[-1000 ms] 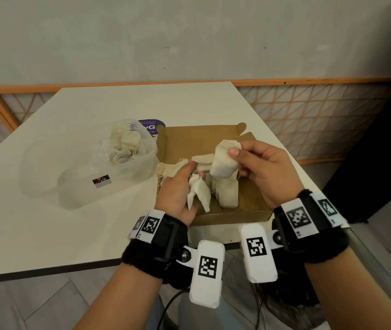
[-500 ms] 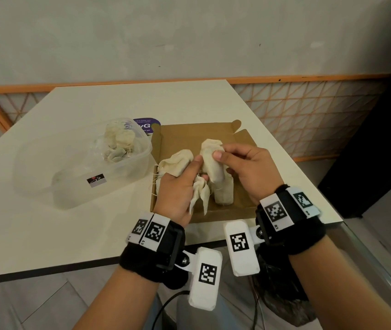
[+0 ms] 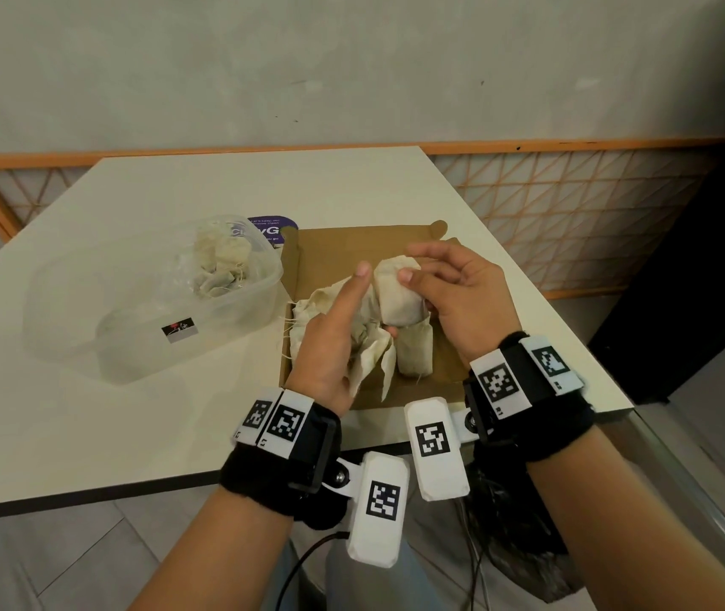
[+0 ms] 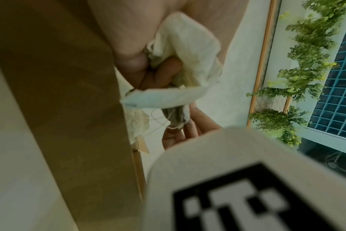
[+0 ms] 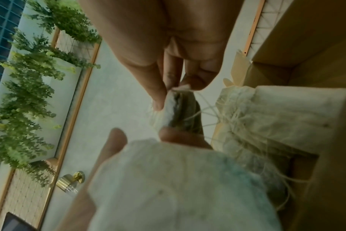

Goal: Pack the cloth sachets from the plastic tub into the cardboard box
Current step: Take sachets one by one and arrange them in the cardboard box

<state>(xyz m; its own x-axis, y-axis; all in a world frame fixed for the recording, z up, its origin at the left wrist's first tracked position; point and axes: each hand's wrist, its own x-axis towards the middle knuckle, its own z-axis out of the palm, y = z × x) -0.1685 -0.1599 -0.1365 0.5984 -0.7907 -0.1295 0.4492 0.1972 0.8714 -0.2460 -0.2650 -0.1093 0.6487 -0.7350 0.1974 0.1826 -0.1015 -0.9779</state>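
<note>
The brown cardboard box (image 3: 365, 244) lies open on the white table, with a cloth sachet (image 3: 416, 357) lying inside. My left hand (image 3: 343, 328) hovers over the box and grips a bunch of cream sachets (image 3: 371, 359) in its curled lower fingers, its index finger sticking up straight. In the left wrist view the bunch (image 4: 188, 46) fills the palm. My right hand (image 3: 427, 280) pinches another sachet (image 3: 398, 299) between thumb and fingers, right against the left hand. The clear plastic tub (image 3: 87, 319) stands left of the box and holds several sachets (image 3: 219, 266).
A purple-labelled lid (image 3: 272, 227) lies behind the tub. The box sits near the table's front right corner (image 3: 616, 407). An orange lattice railing (image 3: 572, 213) runs behind and to the right of the table. Bare tabletop lies left of and behind the tub.
My right hand has brought its sachet left and down against the left hand's bunch. The left index finger has lifted off the cloth and now points up.
</note>
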